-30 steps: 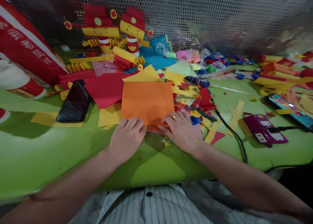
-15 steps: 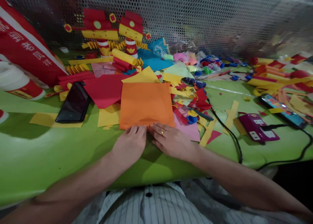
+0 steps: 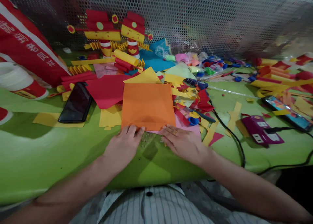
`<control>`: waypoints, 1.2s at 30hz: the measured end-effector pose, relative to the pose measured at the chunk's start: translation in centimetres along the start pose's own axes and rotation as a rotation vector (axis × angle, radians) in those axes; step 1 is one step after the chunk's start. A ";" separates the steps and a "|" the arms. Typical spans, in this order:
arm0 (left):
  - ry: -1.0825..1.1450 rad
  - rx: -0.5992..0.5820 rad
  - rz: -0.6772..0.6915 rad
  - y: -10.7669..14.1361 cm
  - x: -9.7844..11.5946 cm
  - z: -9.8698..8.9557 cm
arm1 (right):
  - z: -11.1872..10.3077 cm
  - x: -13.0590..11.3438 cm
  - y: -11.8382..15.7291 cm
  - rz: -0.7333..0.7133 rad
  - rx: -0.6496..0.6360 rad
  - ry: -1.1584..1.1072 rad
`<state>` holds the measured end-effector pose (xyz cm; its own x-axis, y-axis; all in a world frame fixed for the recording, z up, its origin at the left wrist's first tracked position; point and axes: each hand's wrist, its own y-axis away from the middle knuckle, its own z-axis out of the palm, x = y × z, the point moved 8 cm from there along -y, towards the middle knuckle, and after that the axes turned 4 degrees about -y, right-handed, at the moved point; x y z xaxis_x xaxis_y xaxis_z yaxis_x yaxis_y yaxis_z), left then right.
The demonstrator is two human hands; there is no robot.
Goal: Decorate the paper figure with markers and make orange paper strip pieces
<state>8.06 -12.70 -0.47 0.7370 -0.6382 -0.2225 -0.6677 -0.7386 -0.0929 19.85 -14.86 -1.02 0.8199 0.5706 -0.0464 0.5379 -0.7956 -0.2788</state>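
Far left: red bag (image 3: pixel 46 69), white Chinese characters, partly legible. Left hand (image 3: pixel 123 145) at near-left edge of orange paper (image 3: pixel 148 103), lying centre; right hand (image 3: pixel 184 144) at near-right edge. Fingers bunched; whether pinching, cannot tell

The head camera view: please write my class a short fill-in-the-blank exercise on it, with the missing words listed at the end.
1. The left hand and the right hand touch the near edge of the ____ coloured sheet.
2. A ring is worn on the ____ hand.
3. The black phone lies to the ____ of that sheet.
4. The colour of the tabletop is ____.

Missing words: orange; right; left; green.
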 end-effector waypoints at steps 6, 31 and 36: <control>-0.024 -0.056 -0.006 0.0 -1.0 0.7 | -0.7 0.9 0.0 0.007 -0.002 -0.029; 0.200 -0.377 -0.090 -4.6 -3.9 1.9 | 1.8 4.5 -2.9 0.237 -0.170 -0.016; 0.202 -0.400 -0.121 -5.3 -4.4 2.4 | 2.4 4.7 -3.1 0.258 -0.165 -0.003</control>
<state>8.11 -5.47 -1.35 0.8395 -0.5422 -0.0363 -0.5116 -0.8110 0.2838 21.54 -9.27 -2.72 0.9330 0.3462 -0.0979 0.3371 -0.9363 -0.0981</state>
